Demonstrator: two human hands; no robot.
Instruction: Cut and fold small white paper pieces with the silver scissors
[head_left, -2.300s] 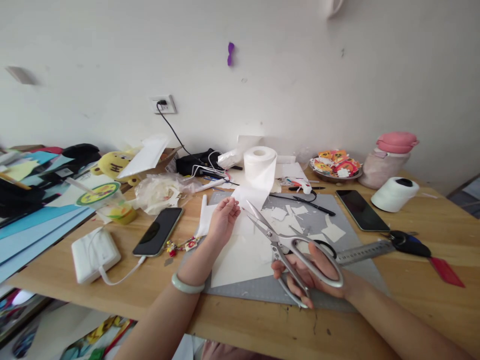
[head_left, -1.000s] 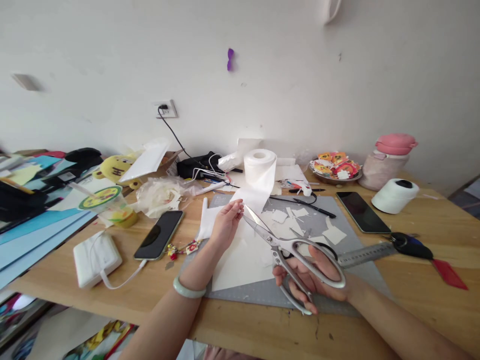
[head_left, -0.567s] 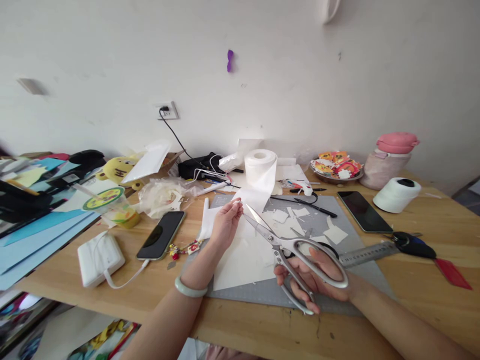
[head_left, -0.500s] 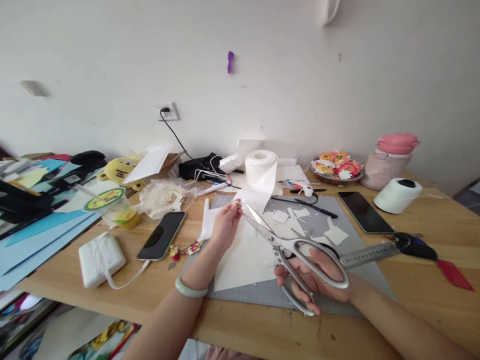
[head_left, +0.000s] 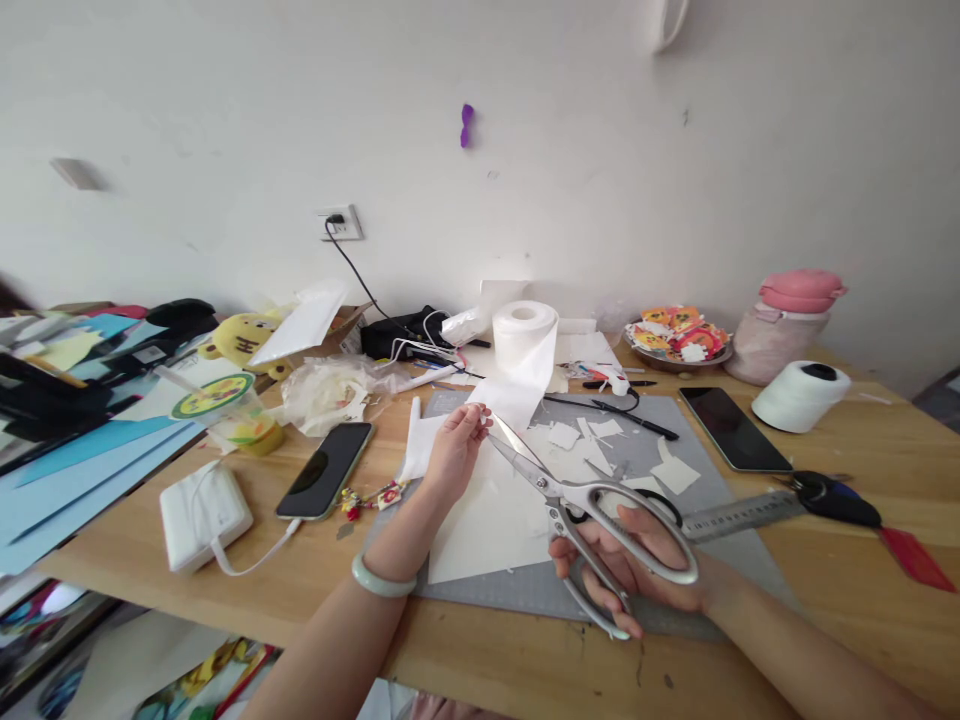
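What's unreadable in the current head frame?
Head view, small white piece in the left hand: too small, fingertips cover it; shape unclear.
Head view, black loop: partly hidden by the silver metal scissors and right hand.
Head view, flat silver metal ruler: markings too small.
Head view, white wall fixture: top cut off by the upper edge.

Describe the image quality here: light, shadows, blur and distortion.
Head view: soft, even light, with a faint shadow beside the purple shape on the wall; a bright glint on the scissors; wide-lens stretching near the edges, where the pink-lidded bottle seems to lean outward; far-left clutter smeared; detail at the left hand's fingertips too small to identify.
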